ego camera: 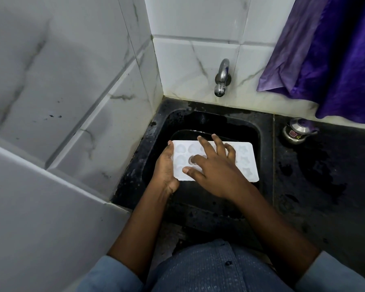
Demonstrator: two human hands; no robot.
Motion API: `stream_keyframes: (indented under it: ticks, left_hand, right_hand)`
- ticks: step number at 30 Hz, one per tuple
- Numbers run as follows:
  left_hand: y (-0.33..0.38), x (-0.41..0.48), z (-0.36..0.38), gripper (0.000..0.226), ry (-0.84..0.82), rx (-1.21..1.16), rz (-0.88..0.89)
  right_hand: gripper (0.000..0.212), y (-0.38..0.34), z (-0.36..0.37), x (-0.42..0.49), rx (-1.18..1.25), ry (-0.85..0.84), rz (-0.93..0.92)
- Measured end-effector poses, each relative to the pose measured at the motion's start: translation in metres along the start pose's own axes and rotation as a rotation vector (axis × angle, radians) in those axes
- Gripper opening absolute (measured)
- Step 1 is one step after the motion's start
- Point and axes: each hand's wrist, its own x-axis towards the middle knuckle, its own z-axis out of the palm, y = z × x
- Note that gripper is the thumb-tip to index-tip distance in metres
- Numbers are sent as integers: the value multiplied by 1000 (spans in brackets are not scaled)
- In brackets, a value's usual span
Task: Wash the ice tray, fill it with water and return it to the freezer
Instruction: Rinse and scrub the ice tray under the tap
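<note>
Rubbing a light, slippery tray

Over the black sink [263, 131], the white ice tray [248, 163] is gripped at its left short edge by the left hand [165, 167]. The right hand [214, 167] is spread open on top. Thin plastic is judged light, slightly flexible and slippery when wet; both short edges are best held.

Left hand [165, 167] curled in an edge grip, right hand [214, 165] laid flat, fingers [204, 142] spread, forearms extended forward.

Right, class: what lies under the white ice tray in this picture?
Under the ice tray is the black sink, with a dark rimmed dish or pan showing past the tray's far edge. The tray and both hands cover the rest.
</note>
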Motion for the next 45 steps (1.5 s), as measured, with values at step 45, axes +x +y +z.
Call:
stream_keyframes:
  ticks: [45]
  left_hand:
    - [7,-13,-6,74,0,31,27]
  right_hand:
    - [64,29,-8,-11,92,134,13]
